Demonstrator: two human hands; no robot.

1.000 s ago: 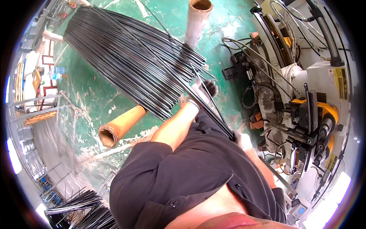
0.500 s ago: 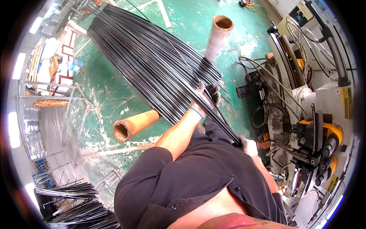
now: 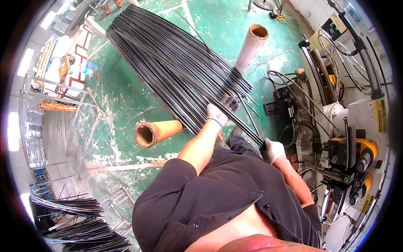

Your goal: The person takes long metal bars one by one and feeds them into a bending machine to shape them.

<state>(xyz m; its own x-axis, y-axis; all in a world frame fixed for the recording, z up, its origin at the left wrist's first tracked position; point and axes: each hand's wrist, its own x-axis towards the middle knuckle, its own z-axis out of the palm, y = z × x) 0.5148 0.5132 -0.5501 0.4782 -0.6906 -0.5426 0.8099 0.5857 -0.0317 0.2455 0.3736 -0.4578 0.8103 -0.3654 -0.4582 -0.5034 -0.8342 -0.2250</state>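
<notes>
A large bundle of long black metal rods (image 3: pixel 168 63) lies slanted over two cardboard tubes, one under its near side (image 3: pixel 157 132) and one at the far side (image 3: pixel 251 46). My left hand (image 3: pixel 222 108), in a white glove with a dark palm, grips a few rods at the bundle's near end. A few thin rods (image 3: pixel 247 126) run from there down to my right hand (image 3: pixel 273 150), which wears a white glove and is closed around their tips beside my hip.
A machine (image 3: pixel 348 155) with yellow rollers, cables and hoses stands close on my right. The floor (image 3: pixel 121 101) is worn green paint. More black rods (image 3: pixel 79 222) lie on a rack at the lower left. Metal frames (image 3: pixel 46 101) stand at the left.
The view has shifted, so the bundle and tubes sit further right and lower. My left hand stays on the rods' near end. My right hand shows more fully on the rod tips.
</notes>
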